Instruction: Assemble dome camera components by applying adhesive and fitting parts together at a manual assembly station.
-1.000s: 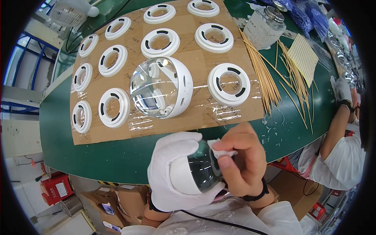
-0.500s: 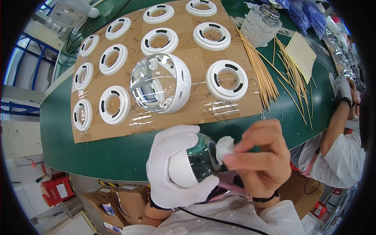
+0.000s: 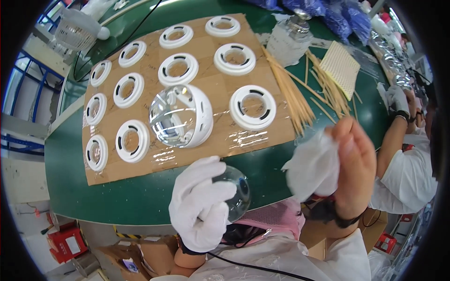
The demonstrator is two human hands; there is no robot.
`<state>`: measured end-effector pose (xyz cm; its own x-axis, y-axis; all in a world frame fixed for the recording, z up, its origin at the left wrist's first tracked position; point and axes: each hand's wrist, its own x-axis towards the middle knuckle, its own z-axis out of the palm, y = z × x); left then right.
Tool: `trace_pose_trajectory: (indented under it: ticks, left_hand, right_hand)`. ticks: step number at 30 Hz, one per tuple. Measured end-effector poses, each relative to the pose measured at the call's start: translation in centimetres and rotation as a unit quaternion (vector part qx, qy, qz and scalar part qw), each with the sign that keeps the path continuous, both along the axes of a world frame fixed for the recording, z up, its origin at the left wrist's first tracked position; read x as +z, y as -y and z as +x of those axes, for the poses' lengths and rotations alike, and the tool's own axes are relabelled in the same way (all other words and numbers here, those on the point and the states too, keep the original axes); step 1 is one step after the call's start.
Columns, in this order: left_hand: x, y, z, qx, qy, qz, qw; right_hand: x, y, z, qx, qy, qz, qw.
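left hand (image 3: 201, 206) – gloved, grips clear glass dome (image 3: 236, 199); right hand (image 3: 351, 164) – crumpled white cloth (image 3: 313, 168)

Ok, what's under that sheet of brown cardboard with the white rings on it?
The cardboard sheet lies flat on the green table, whose surface shows around its edges. Whatever sits directly beneath the sheet is covered. The rings and a clear dome rest on top.
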<state>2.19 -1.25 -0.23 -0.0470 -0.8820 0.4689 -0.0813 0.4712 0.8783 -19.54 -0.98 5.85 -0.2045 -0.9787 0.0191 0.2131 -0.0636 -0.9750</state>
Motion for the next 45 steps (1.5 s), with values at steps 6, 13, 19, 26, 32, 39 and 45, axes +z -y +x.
trace_pose_trajectory:
  ticks: [6,13,19,26,32,39,45]
  left_hand:
    - [0.3,0.2,-0.2,-0.021,0.109,-0.127,0.986]
    - [1.0,0.1,-0.9,-0.018,0.162,-0.169,0.972]
    - [1.4,-0.1,-1.4,0.039,0.183,-0.096,0.978]
    - [1.6,-0.2,-0.8,0.065,0.196,-0.065,0.976]
    - [1.1,-0.1,-0.5,0.048,0.146,-0.041,0.987]
    - [0.7,-0.3,-0.3,0.043,0.125,-0.027,0.991]
    - [0.4,-0.5,0.0,0.051,0.135,-0.011,0.990]
  right_hand:
    - [4.4,7.5,-8.3,-0.189,-0.329,-0.253,0.890]
    - [4.5,16.1,-6.8,-0.061,-0.642,-0.278,0.712]
    - [2.9,16.9,-7.1,-0.058,-0.687,-0.272,0.671]
    - [2.1,17.5,-7.1,-0.045,-0.687,-0.385,0.614]
    - [2.9,17.1,-7.2,-0.036,-0.692,-0.343,0.634]
    - [2.8,16.9,-7.2,-0.028,-0.709,-0.354,0.609]
    - [3.0,16.9,-7.1,-0.050,-0.678,-0.338,0.650]
